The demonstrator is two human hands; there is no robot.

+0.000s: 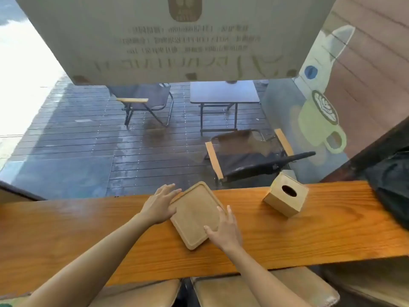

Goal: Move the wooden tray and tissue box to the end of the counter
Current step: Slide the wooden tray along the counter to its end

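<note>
A light wooden tray lies flat and turned at an angle on the orange-brown counter, near its middle. My left hand rests on the tray's left edge with fingers spread. My right hand grips its right edge, thumb on the tray's surface. A cube-shaped wooden tissue box with an oval hole on top stands on the counter to the right of the tray, apart from both hands.
A black bag sits on the counter's right end. A window runs along the counter's far edge; folding chairs and a small table stand on the deck outside. Two cushioned stools stand below the near edge.
</note>
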